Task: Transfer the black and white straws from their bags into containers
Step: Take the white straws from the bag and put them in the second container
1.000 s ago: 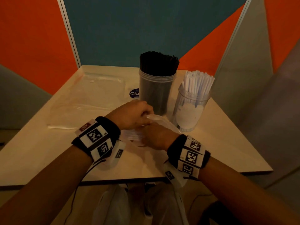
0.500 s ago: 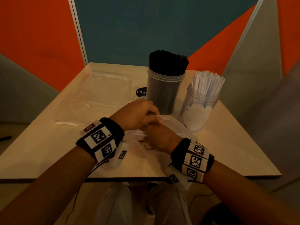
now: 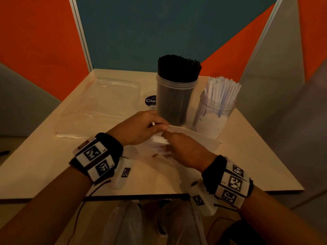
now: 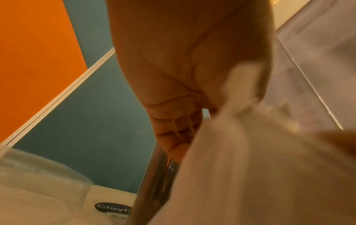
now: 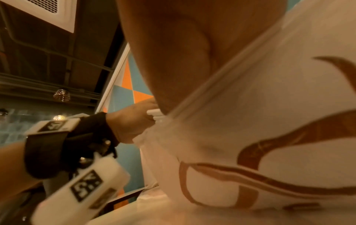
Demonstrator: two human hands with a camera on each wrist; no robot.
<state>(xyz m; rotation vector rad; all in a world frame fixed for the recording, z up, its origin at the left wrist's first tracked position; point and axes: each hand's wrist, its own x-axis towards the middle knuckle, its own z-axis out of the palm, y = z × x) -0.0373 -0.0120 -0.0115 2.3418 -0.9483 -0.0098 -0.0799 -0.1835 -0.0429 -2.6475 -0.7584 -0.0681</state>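
Both hands meet at the table's centre: left hand and right hand each curl their fingers around the mouth of a translucent straw bag holding white straws. Light wooden table stands in a corner of orange, teal and grey wall panels. Two clear containers: one packed with black straws, one holding white straws. One empty clear bag lies flat at left; one round dark sticker.

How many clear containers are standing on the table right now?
2. The container of black straws stands at the table's middle back; the container of white straws stands just right of it. None appears hidden.
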